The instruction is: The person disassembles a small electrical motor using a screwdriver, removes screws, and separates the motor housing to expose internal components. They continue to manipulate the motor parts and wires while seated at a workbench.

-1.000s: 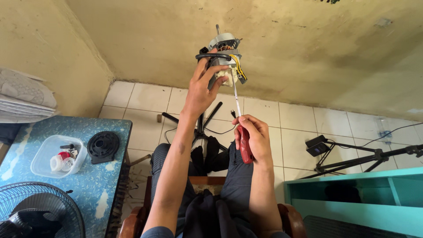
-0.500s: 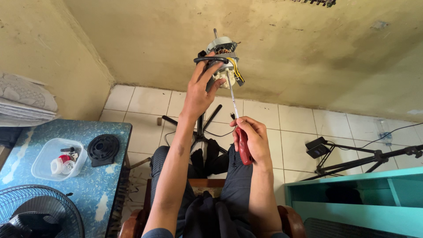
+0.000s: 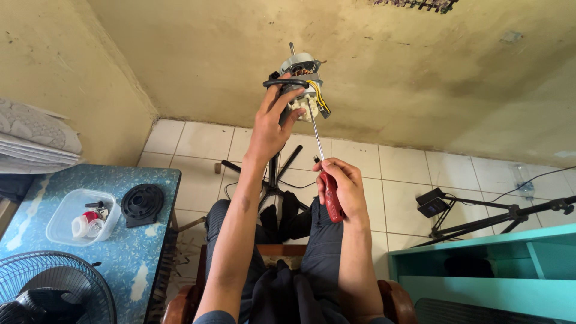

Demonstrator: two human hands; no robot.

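Red-handled screwdriver (image 3: 327,180) probes motor (image 3: 298,84); open floor around.

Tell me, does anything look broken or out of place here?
Yes. The fan motor stands bare on its stand, casing off, copper windings and yellow wires showing. The left hand grips it while the right hand works a red-handled screwdriver into it. A black round cover and wire fan guard lie apart on the blue table.

A grey fan motor (image 3: 298,84) with yellow wires was held upright; a red-handled screwdriver (image 3: 323,168) was pressed against it.
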